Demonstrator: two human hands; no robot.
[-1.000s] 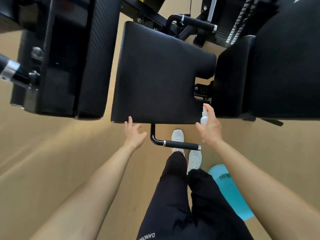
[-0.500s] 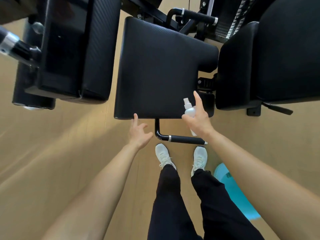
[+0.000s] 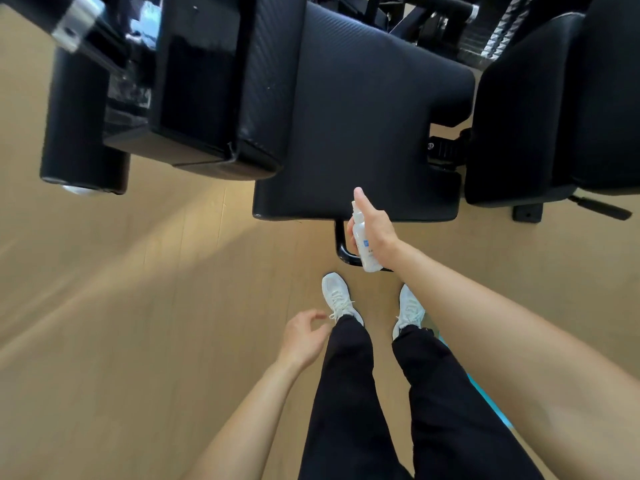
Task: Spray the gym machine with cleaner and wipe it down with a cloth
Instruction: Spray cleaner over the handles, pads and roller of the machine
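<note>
The gym machine's black seat pad [image 3: 363,126] fills the upper middle of the head view. My right hand [image 3: 375,230] grips a small white spray bottle [image 3: 363,244] at the pad's front edge, with the index finger stretched over the nozzle, which points toward the pad. My left hand [image 3: 301,336] hangs low beside my left thigh, holding nothing, its fingers loosely curled. A turquoise cloth [image 3: 485,400] shows as a sliver under my right forearm, mostly hidden.
A black padded arm [image 3: 221,81] with a roller [image 3: 83,116] stands at the left, another black pad [image 3: 554,98] at the right. A black handle bar [image 3: 343,251] juts out under the seat. My white shoes [image 3: 337,299] stand on the wood floor [image 3: 138,306].
My left hand has dropped away from the seat's front edge down to my thigh. My right hand with the bottle has shifted left along the seat edge. The view has moved closer to the machine.
</note>
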